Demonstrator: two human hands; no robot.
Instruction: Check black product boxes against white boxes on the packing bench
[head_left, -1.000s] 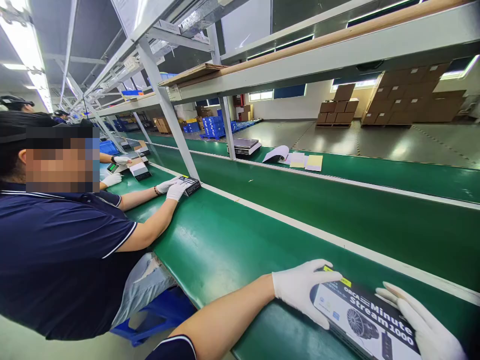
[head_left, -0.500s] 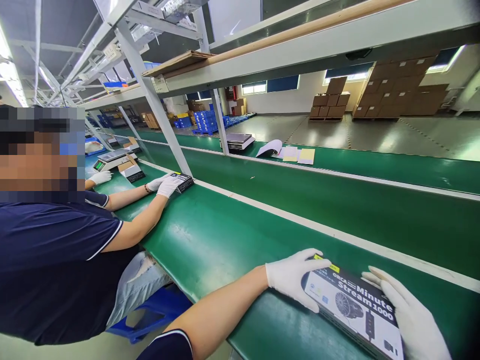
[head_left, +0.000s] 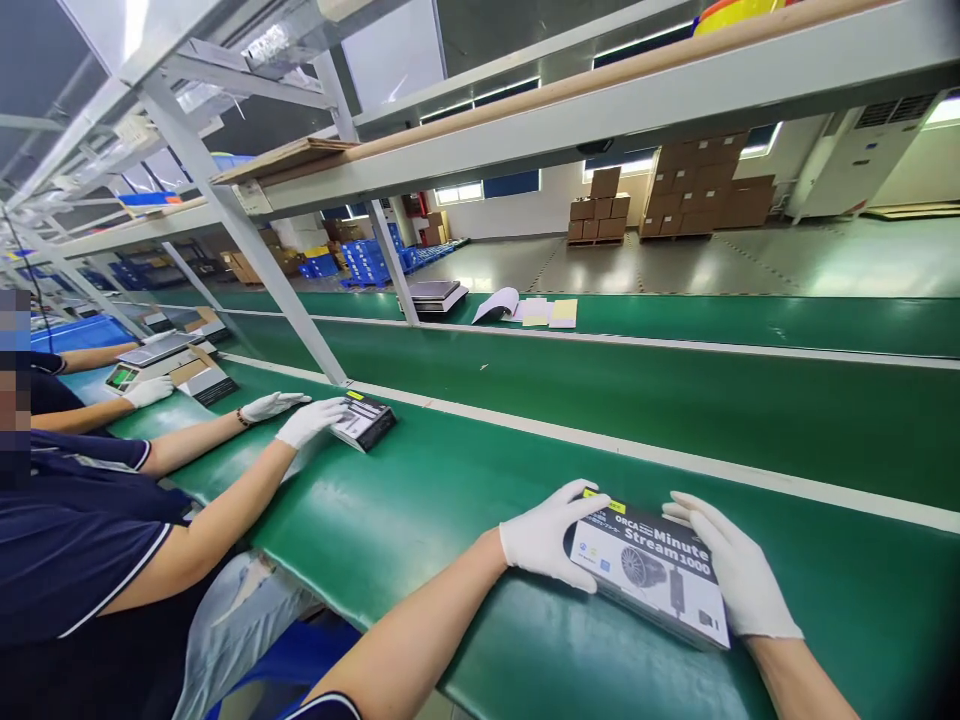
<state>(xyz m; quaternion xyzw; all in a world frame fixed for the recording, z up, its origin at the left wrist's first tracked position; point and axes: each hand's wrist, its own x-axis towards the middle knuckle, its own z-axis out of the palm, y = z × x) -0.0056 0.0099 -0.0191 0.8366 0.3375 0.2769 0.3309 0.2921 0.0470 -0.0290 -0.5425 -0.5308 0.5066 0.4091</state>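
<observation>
Both gloved hands now frame the printed box [head_left: 649, 578], which lies flat on the green belt [head_left: 465, 490] close to its near edge. The left hand [head_left: 547, 538] curls around the box's left end, fingers wrapped over the corner next to the yellow label [head_left: 604, 500]; the right hand [head_left: 733, 572] lies along the right end with fingers extended and pressed to the side, so the box is clamped between the two rather than lifted. Compared with one second ago, the box sits closer to the middle of the view and shows whole, where before its right end ran out of frame; the right hand, then spread loosely at the box's far corner, has closed in against it. My reading: the box is squared up and under two-hand control on the belt. The view has also swung right: the neighbouring person [head_left: 67, 540] has slid to the left margin. That person's gloved hands [head_left: 304, 418] remain on a second box [head_left: 365, 420], further up the belt beside the rack upright [head_left: 247, 240]. A weighing scale [head_left: 146, 358] stands beyond, toward the far left end.
</observation>
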